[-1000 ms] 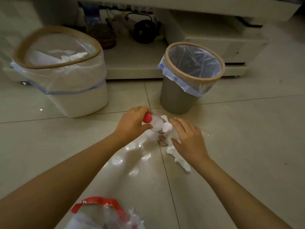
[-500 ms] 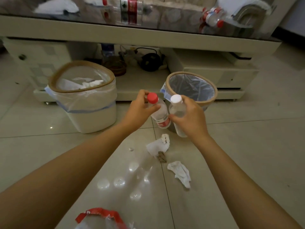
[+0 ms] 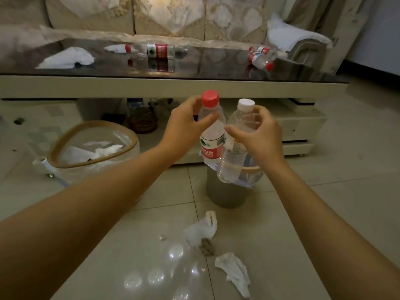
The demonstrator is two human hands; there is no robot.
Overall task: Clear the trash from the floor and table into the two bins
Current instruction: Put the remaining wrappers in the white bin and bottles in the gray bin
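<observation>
- While both arms reach up the middle of the frame, my left hand (image 3: 186, 128) grips the red-capped bottle (image 3: 211, 131) just under its cap, thumb across the front and fingers curled behind.
- My right hand (image 3: 259, 135) is wrapped round the white-capped bottle (image 3: 232, 148) at its shoulder; this bottle tilts, with its base toward the lower left.
- The two bottles touch side by side at centre frame, and both hang over the near rim of the grey bin (image 3: 225, 191), whose mouth is mostly hidden behind them.
- At centre left sits the white bin (image 3: 91, 152), its brown rim ring tilted toward me and white paper lying inside; a strip of bare tile separates it from the grey bin.
- Across the upper frame runs the front edge of the table (image 3: 151, 85), pale below a dark glossy top.
- On that top I see a tissue (image 3: 67, 58) at upper left, a lying red-labelled bottle (image 3: 154, 50) at upper middle, and two small bottles (image 3: 260, 56) close together at upper right, near the table's right edge.
- On the floor at lower centre lie one crumpled tissue (image 3: 202, 230) and a second crumpled tissue (image 3: 234, 271) to its lower right, between my forearms.
- Open tile stretches along the right side of the frame.
</observation>
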